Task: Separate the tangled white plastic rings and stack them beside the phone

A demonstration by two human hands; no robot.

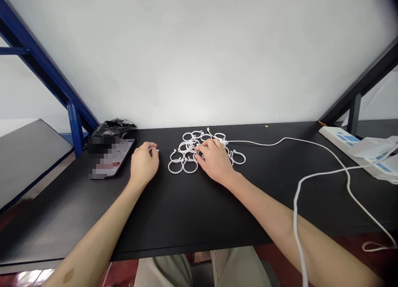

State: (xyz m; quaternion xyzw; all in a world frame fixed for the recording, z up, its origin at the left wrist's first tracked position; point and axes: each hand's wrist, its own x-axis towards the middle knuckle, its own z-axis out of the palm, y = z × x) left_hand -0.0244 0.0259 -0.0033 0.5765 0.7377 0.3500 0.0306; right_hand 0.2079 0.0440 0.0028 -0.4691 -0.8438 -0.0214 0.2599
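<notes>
At far left, a slanting blue metal frame and a grey side table, set lower than the work surface. Next in, against the wall, a crumpled black plastic bag, with a dark-cased phone lying just in front of it, screen up.

Then the left hand: curled, knuckles up, fingertips seemingly pinched together on a small white plastic piece, resting just left of the heap and apart from it.

At centre, a heap of white plastic rings, overlapping and perhaps linked, lying flat near the wall. On its right part, the right hand: palm down, fingers spread apart and pressing on several rings, clamped on none that can be seen.

Further right, a thin white cable snaking from the heap towards the table's edge and crossing over the right forearm. Beyond it, a white power strip with blue markings.

Likely trouble: rings hooked on one another, so apt to drag neighbours along or scatter if lifted singly. Light, smooth hoops, apt to skid on a slick top. Cable over the forearm, apt to catch and sweep into the heap on any wide swing of that arm.

Underneath, a matt black tabletop, flat and plain. Behind, a bare white wall. At right, a dark metal strut slanting upward.
</notes>
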